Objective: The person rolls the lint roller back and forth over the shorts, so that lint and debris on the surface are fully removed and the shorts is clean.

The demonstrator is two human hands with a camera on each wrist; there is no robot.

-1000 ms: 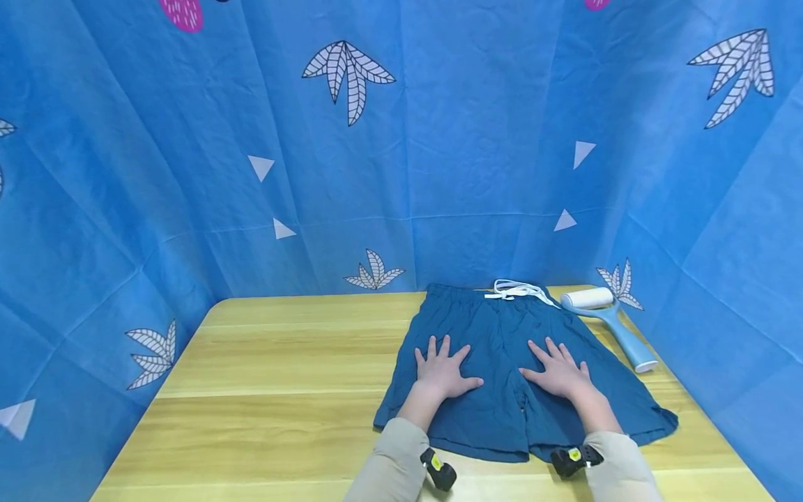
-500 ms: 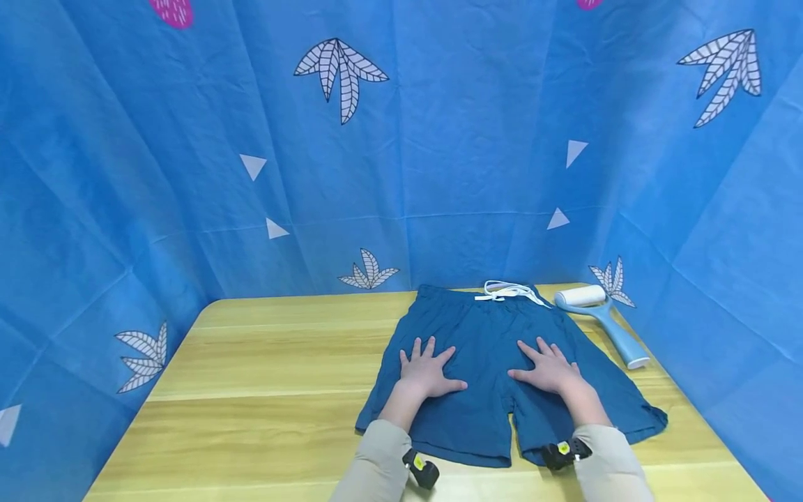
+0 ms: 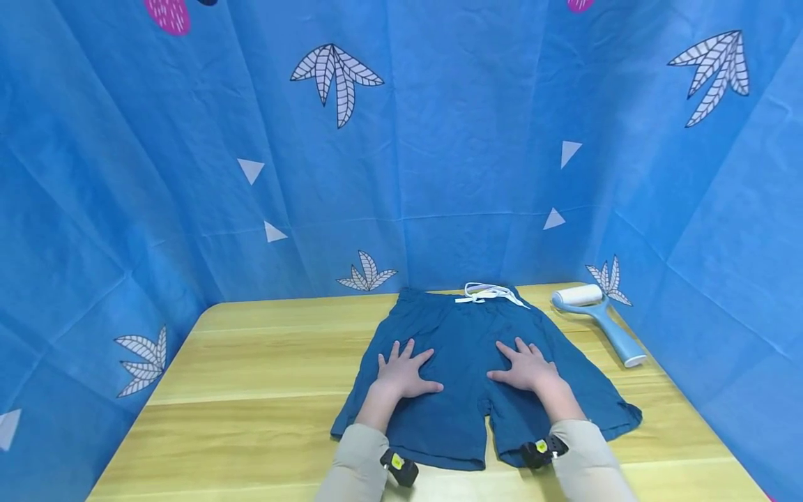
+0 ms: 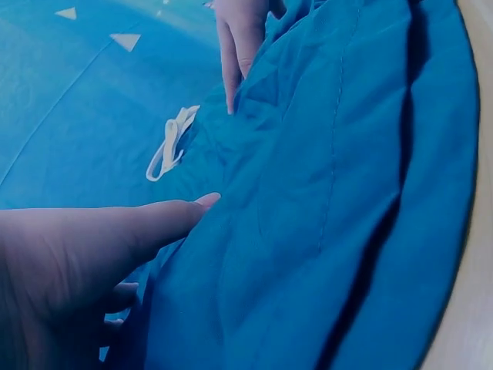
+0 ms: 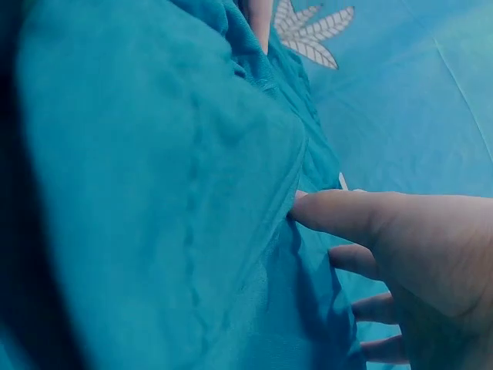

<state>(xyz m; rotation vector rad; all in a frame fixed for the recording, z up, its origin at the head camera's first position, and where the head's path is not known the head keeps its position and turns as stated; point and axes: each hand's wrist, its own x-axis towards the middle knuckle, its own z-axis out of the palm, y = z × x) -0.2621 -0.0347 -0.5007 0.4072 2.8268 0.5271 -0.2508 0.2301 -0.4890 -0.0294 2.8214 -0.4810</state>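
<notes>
A pair of dark teal shorts (image 3: 461,348) lies spread on the right part of the table, waistband toward the back. Its white drawstring (image 3: 492,293) is looped at the waistband. My left hand (image 3: 403,373) rests flat on one leg with fingers spread; the left wrist view shows its thumb (image 4: 169,220) lying along the cloth. On the other leg my right hand (image 3: 527,368) presses with spread fingers, and in the right wrist view its thumb (image 5: 339,213) touches a fold.
A lint roller (image 3: 602,317) with a white roll and light blue handle lies at the table's right edge. Blue patterned cloth (image 3: 401,139) hangs behind and at both sides of the wooden table (image 3: 263,362).
Both hands, staying flat on the cloth, have slid left and drawn the shorts with them, away from the lint roller. The head view has also shifted slightly.
</notes>
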